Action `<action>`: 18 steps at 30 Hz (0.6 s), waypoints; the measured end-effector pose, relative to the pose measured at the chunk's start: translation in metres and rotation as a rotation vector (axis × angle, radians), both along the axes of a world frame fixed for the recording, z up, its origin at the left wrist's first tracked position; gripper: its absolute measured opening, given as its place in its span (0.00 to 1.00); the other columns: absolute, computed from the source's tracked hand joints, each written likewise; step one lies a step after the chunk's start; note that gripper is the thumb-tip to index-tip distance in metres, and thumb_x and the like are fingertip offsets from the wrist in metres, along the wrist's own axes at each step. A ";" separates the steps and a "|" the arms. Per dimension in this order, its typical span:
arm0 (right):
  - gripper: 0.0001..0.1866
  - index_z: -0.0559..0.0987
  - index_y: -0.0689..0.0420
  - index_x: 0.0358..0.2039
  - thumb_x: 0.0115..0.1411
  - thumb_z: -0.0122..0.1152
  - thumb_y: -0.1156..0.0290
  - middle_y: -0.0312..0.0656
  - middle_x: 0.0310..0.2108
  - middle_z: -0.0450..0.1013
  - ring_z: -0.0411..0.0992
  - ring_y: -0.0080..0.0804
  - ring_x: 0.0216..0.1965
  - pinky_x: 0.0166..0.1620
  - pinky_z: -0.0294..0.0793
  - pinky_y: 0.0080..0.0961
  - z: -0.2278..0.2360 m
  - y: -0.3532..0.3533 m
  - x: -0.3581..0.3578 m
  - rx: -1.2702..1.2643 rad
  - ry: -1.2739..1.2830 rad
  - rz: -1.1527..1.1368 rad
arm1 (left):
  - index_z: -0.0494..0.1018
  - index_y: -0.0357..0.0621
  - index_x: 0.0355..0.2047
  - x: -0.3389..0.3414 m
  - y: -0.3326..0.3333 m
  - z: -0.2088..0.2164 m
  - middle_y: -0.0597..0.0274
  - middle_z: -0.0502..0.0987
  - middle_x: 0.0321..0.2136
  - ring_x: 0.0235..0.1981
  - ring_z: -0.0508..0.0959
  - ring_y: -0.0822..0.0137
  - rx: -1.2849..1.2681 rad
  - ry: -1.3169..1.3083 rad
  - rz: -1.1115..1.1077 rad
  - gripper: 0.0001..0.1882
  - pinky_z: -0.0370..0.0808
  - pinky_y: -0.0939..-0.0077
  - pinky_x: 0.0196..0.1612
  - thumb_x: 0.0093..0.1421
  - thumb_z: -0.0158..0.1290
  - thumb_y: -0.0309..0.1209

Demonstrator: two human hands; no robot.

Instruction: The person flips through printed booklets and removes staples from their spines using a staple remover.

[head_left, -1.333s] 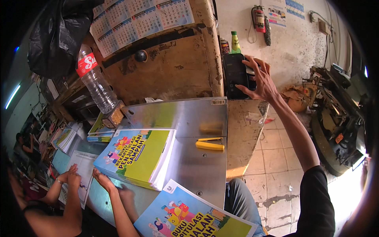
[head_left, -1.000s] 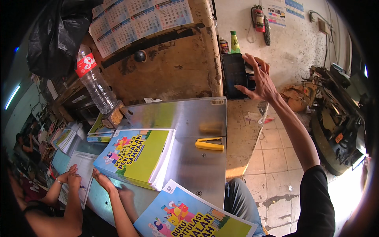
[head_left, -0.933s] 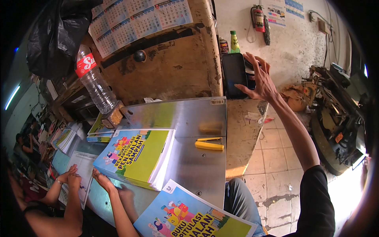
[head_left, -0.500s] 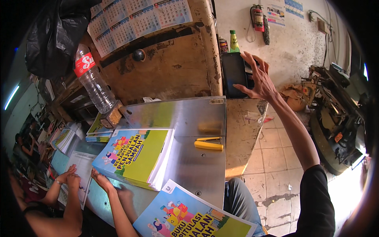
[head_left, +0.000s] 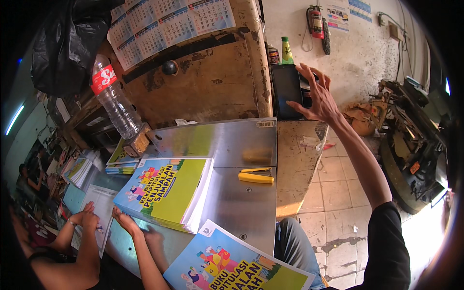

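My right hand (head_left: 319, 99) reaches out to a dark phone-like device (head_left: 286, 89) beside the wooden cabinet. Its fingers are spread; the thumb tip lies over the dark face and the fingertips are by the upper right corner. At the left, my left hand (head_left: 126, 222) rests with fingers stretched out against the lower left edge of a thick stack of blue and green booklets (head_left: 186, 193). Nearer to me lies another such booklet (head_left: 237, 261), cut off by the lower edge. On the metal tabletop, right of the stack, is a yellow stapler (head_left: 256, 178).
Another person's hands (head_left: 84, 216) rest over a paper sheet (head_left: 102, 198) at the left. An empty plastic bottle (head_left: 116, 104) stands on a small block behind the stack. A green bottle (head_left: 286, 50) is behind the device. Machinery (head_left: 411, 140) stands at the far right.
The other person's hands shift slightly over the sheet. My two hands, the device and the booklets stay practically where they were.
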State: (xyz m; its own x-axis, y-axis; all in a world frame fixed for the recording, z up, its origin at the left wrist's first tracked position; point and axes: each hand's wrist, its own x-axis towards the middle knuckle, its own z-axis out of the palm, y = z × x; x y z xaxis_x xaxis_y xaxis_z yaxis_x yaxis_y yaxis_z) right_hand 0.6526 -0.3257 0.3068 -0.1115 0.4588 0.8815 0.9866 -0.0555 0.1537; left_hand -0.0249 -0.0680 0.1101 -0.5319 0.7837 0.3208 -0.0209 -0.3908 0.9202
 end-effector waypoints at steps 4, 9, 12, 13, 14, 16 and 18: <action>0.56 0.51 0.54 0.72 0.53 0.68 0.40 0.48 0.68 0.60 0.54 0.45 0.68 0.67 0.48 0.48 0.001 0.000 -0.002 -0.010 -0.022 -0.010 | 0.66 0.40 0.55 -0.002 0.000 0.001 0.55 0.68 0.53 0.56 0.69 0.59 0.001 0.001 0.000 0.22 0.63 0.64 0.63 0.66 0.42 0.40; 0.55 0.52 0.53 0.72 0.53 0.68 0.40 0.48 0.67 0.61 0.54 0.46 0.67 0.67 0.48 0.49 0.001 -0.002 -0.001 -0.017 -0.041 -0.027 | 0.67 0.40 0.55 0.000 0.003 0.001 0.55 0.68 0.53 0.56 0.69 0.60 -0.003 0.006 -0.007 0.22 0.63 0.64 0.63 0.66 0.42 0.40; 0.55 0.51 0.53 0.72 0.54 0.67 0.40 0.48 0.66 0.62 0.54 0.46 0.67 0.67 0.48 0.49 0.002 -0.001 -0.004 -0.017 -0.043 -0.033 | 0.67 0.40 0.55 -0.003 0.002 0.002 0.55 0.68 0.53 0.56 0.69 0.60 -0.001 0.007 0.000 0.22 0.63 0.64 0.63 0.66 0.42 0.40; 0.55 0.50 0.53 0.72 0.54 0.67 0.39 0.49 0.65 0.64 0.54 0.46 0.67 0.67 0.47 0.49 0.003 -0.001 -0.005 -0.030 -0.043 -0.030 | 0.67 0.40 0.55 -0.004 0.003 0.001 0.55 0.68 0.53 0.56 0.69 0.60 0.002 0.008 0.002 0.22 0.63 0.64 0.63 0.66 0.43 0.40; 0.56 0.50 0.53 0.72 0.54 0.67 0.39 0.49 0.64 0.65 0.54 0.46 0.67 0.67 0.47 0.49 0.003 -0.001 -0.005 -0.045 -0.041 -0.027 | 0.67 0.40 0.55 -0.004 0.002 0.002 0.55 0.68 0.53 0.56 0.69 0.60 -0.001 0.011 0.003 0.22 0.63 0.64 0.63 0.66 0.43 0.40; 0.56 0.50 0.53 0.72 0.54 0.66 0.39 0.49 0.64 0.66 0.54 0.46 0.67 0.67 0.46 0.49 0.003 -0.001 -0.005 -0.050 -0.045 -0.027 | 0.67 0.39 0.55 -0.003 0.003 0.002 0.55 0.68 0.53 0.56 0.69 0.60 -0.003 0.013 0.000 0.22 0.63 0.64 0.63 0.66 0.43 0.40; 0.56 0.49 0.53 0.72 0.54 0.66 0.39 0.49 0.63 0.67 0.54 0.46 0.67 0.68 0.46 0.49 0.003 -0.001 -0.004 -0.055 -0.051 -0.027 | 0.67 0.39 0.54 -0.002 0.003 0.001 0.55 0.68 0.53 0.56 0.69 0.60 -0.003 0.013 0.002 0.22 0.63 0.64 0.63 0.66 0.43 0.40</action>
